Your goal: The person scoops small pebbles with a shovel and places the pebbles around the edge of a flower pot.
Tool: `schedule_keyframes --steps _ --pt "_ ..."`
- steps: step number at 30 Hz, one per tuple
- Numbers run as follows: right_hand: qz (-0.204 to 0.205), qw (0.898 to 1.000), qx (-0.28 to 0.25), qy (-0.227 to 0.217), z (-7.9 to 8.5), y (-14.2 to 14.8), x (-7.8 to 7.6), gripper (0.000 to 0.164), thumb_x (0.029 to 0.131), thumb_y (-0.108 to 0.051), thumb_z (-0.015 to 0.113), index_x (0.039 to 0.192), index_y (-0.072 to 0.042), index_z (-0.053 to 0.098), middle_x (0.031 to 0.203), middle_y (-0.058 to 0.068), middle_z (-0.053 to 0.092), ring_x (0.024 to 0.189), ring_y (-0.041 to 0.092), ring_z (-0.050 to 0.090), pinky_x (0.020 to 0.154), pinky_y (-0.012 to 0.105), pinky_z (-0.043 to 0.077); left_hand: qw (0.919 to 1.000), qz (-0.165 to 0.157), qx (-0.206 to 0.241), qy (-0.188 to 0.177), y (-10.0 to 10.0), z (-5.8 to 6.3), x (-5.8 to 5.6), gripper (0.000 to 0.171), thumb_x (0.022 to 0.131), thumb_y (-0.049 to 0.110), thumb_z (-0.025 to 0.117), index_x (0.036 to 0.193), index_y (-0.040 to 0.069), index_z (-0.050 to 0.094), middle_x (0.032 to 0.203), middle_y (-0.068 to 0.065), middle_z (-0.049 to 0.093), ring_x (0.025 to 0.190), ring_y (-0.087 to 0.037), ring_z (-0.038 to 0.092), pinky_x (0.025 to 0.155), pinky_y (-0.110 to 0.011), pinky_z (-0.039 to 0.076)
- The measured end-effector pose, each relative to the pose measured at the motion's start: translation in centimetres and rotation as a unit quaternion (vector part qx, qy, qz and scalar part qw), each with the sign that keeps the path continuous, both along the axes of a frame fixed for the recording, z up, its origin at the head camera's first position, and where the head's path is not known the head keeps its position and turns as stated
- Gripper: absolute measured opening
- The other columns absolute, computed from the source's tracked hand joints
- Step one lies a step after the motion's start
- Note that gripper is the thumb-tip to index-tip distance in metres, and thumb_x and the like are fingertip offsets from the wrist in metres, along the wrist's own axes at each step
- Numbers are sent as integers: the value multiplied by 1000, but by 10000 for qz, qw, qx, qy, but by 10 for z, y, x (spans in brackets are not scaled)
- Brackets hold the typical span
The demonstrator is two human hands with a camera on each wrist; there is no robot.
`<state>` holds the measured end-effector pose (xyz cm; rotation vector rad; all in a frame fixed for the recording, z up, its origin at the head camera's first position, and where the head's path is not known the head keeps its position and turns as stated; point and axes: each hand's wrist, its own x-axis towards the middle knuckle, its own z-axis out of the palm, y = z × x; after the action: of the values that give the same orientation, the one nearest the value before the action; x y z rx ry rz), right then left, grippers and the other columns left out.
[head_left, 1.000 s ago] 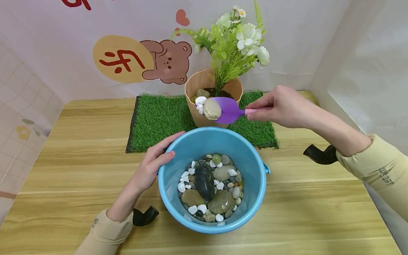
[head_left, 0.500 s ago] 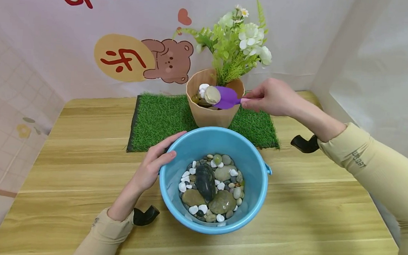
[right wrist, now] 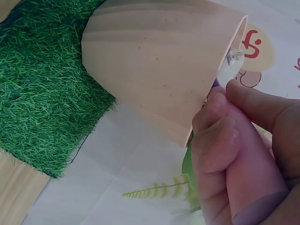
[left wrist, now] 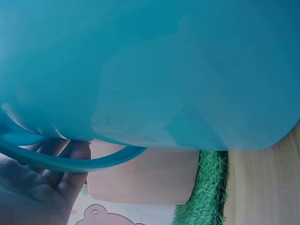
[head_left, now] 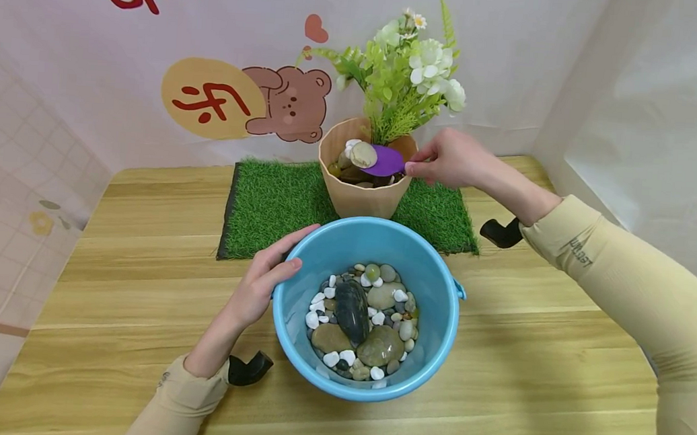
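Observation:
My right hand (head_left: 454, 159) grips the pink handle (right wrist: 253, 168) of a trowel with a purple blade (head_left: 387, 161). The blade is inside the mouth of the peach flowerpot (head_left: 363, 200), with a large pale stone (head_left: 363, 155) at its tip. White pebbles (head_left: 351, 146) lie just beyond that stone, partly hidden by it. My left hand (head_left: 259, 282) holds the left rim of the blue bucket (head_left: 359, 392), thumb over the edge and fingers outside. In the left wrist view the bucket's handle (left wrist: 79, 164) crosses in front of the fingers. Mixed stones (head_left: 352, 310) cover the bucket's bottom.
White flowers and green leaves (head_left: 403, 80) rise from the back of the pot. Under it lies a strip of artificial grass (head_left: 277, 199) on the wooden table (head_left: 137, 283). A printed cloth backdrop (head_left: 486, 65) stands close behind.
My right hand has moved left and the trowel has lowered into the pot's mouth. The white pebbles have slid off the blade's tip into the pot. My left hand stays on the bucket.

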<state>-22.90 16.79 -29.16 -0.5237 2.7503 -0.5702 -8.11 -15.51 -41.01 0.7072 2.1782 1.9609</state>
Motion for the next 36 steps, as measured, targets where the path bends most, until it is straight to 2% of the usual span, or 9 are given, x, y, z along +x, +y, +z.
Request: schedule_keyframes --steps 3,6,13,18,24,36 --pt "-58 9999 57 -125 0 -3 -4 34 105 -32 62 118 -6 80 78 6 77 53 8 57 52 25 47 10000 -2 -18 -22 0 0 0 57 104 9 42 159 -4 39 154 -36 50 125 1 65 99 -36 63" --pt "-26 9996 237 -170 1 -6 -6 34 106 -33 61 113 -5 81 78 5 76 51 9 57 54 25 48 10000 -5 -28 -25 -1 0 0 57 104 9 42 159 -4 39 154 -35 50 125 1 65 99 -39 63" --pt "-75 9974 441 -571 9 -19 -7 35 107 -33 60 104 -3 78 67 -3 65 50 9 55 55 25 51 10000 -13 25 59 -1 1 0 57 104 8 41 159 -7 38 154 -38 48 126 3 64 99 -25 61" --pt "-40 9951 385 -907 13 -31 -3 35 108 -27 57 89 -2 72 61 -4 59 51 8 56 56 22 56 10000 -21 40 50 -1 1 -1 57 103 7 41 158 -7 38 154 -38 47 126 4 64 99 -23 60" --pt "-67 9913 389 -1258 16 -39 0 37 108 -26 53 81 -4 67 63 -3 59 55 9 60 60 24 62 10000 -19 23 48 -1 0 -1 57 104 7 41 159 -7 38 155 -37 47 126 5 63 99 -23 60" --pt "-39 9848 345 -1704 22 -45 0 35 109 -28 51 94 0 65 70 -1 59 60 10 58 63 25 62 10000 0 -6 84 1 -1 0 57 104 8 41 159 -7 38 155 -37 48 126 4 64 100 -26 61"
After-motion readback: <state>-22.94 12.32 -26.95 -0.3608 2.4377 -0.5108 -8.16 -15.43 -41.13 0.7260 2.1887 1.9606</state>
